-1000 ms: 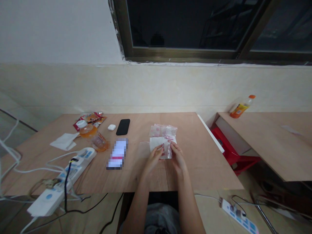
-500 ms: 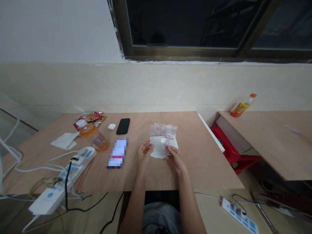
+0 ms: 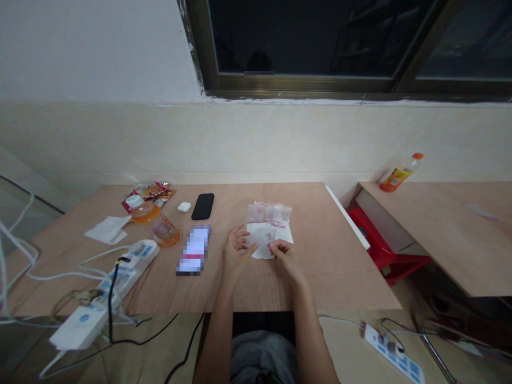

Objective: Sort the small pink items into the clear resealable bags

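Observation:
My left hand rests on the wooden table with its fingers curled against the left edge of a white paper sheet. My right hand pinches a small clear plastic bag with pink print at the sheet's lower right. A pile of several similar small bags lies just beyond the sheet.
A lit phone, a black phone, an earbud case, an orange drink bottle lying down, snack wrappers, a tissue and a power strip with cables lie left. A second table with a bottle stands right, above a red stool.
My hands separated from the small bag they held together. The left hand moved left, then settled at the sheet's edge; the right hand kept the bag.

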Action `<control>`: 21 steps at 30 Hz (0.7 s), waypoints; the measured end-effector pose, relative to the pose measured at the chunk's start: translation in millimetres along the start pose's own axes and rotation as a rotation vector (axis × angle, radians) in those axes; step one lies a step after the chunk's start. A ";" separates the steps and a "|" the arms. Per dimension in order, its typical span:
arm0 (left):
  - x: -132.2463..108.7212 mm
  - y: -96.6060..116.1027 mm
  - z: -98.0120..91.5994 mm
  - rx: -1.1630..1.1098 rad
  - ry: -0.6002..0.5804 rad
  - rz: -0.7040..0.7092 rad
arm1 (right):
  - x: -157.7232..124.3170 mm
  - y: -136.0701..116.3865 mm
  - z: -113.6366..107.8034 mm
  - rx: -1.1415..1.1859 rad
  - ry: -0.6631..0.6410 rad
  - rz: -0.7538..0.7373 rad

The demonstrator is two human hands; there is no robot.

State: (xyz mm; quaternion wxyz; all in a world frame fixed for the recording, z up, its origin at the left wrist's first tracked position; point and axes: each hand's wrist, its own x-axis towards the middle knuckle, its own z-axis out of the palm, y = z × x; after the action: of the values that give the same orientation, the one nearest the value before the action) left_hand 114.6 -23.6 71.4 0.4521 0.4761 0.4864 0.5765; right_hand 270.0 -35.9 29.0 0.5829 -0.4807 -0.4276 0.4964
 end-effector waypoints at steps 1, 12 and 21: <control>-0.8 -0.4 1.1 0.006 -0.019 0.006 | 0.1 0.0 -0.3 -0.014 0.003 -0.009; -1.3 -15.7 2.0 0.078 -0.104 0.028 | -1.0 -3.7 -4.2 -0.045 0.010 -0.049; -8.3 1.6 8.1 0.329 -0.103 0.279 | -4.8 -10.6 0.6 -0.166 -0.033 -0.097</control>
State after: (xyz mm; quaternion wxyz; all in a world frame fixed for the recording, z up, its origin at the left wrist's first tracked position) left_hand 123.7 -30.9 72.6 0.3085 0.6350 0.4793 0.5214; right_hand 270.5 -41.0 39.4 0.5574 -0.4977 -0.4995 0.4383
